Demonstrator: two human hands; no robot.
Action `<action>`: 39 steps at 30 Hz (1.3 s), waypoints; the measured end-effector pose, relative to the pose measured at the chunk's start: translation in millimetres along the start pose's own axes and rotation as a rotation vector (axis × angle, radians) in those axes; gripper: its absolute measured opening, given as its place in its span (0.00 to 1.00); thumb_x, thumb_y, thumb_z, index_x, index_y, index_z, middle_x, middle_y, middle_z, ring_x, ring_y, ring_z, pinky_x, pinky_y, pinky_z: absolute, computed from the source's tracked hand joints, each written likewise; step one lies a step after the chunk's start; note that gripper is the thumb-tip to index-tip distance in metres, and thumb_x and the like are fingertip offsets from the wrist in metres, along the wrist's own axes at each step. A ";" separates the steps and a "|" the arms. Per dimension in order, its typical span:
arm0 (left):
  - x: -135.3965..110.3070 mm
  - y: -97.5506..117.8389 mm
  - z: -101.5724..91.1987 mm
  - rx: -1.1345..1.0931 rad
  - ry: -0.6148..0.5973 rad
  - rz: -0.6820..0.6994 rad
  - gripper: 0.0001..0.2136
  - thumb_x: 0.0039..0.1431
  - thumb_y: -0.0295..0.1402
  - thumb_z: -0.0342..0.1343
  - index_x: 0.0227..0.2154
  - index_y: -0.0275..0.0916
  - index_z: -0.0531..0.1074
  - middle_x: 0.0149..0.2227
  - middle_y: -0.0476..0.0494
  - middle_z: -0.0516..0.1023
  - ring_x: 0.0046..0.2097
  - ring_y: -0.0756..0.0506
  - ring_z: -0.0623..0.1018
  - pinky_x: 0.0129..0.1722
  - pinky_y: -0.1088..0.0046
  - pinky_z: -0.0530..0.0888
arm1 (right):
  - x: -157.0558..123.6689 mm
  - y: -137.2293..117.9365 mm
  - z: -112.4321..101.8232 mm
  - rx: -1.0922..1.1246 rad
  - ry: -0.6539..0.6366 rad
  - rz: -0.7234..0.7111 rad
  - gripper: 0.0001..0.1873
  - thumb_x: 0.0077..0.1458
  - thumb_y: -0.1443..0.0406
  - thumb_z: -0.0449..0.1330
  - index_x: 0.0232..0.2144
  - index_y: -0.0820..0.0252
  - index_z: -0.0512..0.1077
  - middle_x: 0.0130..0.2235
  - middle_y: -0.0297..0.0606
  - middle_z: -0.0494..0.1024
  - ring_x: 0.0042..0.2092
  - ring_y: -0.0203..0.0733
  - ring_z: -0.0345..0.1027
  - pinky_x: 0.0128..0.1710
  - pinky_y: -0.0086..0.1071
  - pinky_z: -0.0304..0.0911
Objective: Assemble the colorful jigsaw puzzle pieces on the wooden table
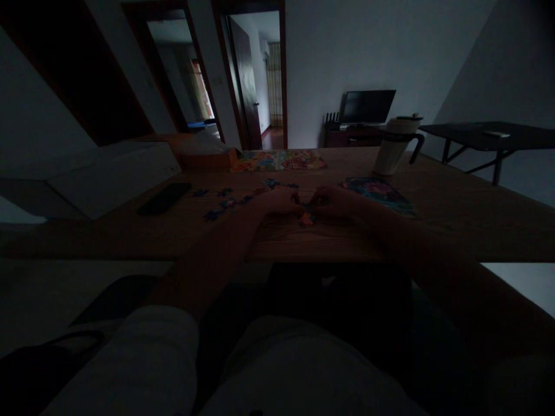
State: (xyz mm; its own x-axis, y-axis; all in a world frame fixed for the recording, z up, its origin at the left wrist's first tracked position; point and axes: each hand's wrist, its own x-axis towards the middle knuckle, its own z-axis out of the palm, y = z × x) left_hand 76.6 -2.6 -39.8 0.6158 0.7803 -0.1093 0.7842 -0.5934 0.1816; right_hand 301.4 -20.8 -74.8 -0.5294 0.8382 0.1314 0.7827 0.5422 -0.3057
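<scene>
On the wooden table, my left hand [281,200] and my right hand [332,201] meet over a small cluster of jigsaw puzzle pieces [307,218], partly orange. Fingers of both hands are bent and pressed in on the pieces from either side. The dim light hides exactly how the pieces join. Loose puzzle pieces [226,204] lie scattered left of my left hand, and a few more [272,182] sit just beyond it. Close to my right forearm rests a flat, colourful floral puzzle section or picture [378,192].
A dark phone [165,198] lies at the left beside a large white box [113,173]. Farther back are an orange box [208,160] and a colourful picture sheet [280,160]. A handled tumbler [392,147] stands at the back right. The table's front edge [321,257] runs near my lap.
</scene>
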 end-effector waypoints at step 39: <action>-0.2 -2.7 1.0 0.020 0.044 0.091 0.21 0.57 0.47 0.60 0.50 0.41 0.76 0.51 0.41 0.78 0.49 0.42 0.77 0.47 0.71 0.71 | -2.2 16.8 -15.5 0.098 0.341 0.221 0.12 0.58 0.64 0.60 0.43 0.63 0.77 0.41 0.45 0.82 0.40 0.45 0.75 0.41 0.35 0.69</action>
State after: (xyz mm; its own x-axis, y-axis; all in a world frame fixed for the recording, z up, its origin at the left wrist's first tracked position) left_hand 74.4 -1.3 -41.3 0.6807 0.7308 -0.0504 0.7270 -0.6655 0.1687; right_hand 320.8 -12.7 -65.5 -0.2004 0.9141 0.3525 0.8217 0.3528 -0.4476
